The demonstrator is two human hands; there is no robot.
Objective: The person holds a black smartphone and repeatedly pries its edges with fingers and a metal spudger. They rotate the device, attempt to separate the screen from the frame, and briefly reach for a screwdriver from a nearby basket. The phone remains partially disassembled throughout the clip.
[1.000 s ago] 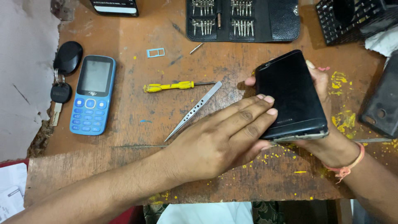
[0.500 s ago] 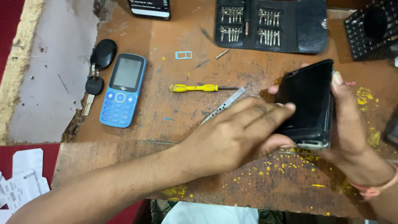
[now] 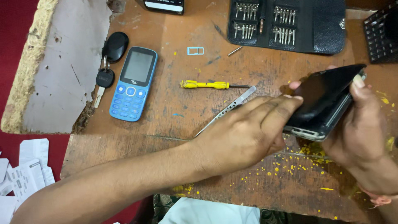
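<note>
The black smartphone (image 3: 321, 99) sits at the right of the frame, tilted on edge above the wooden table (image 3: 174, 95). The right hand (image 3: 365, 124) is clamped on its right edge from behind; the left hand (image 3: 248, 132) presses closed fingers against its lower left face. Compared with half a second earlier, the phone is tipped further, showing more of its side edge. Metal tweezers (image 3: 230, 108) lie partly under the left hand.

Worn brown wooden workbench (image 3: 174, 124) speckled with yellow flecks, blue keypad phone (image 3: 133, 84) left of centre, black car key (image 3: 108, 62) upper left, yellow-handled screwdriver (image 3: 205, 85) centre, black screwdriver-bit case (image 3: 290, 25) top right
</note>
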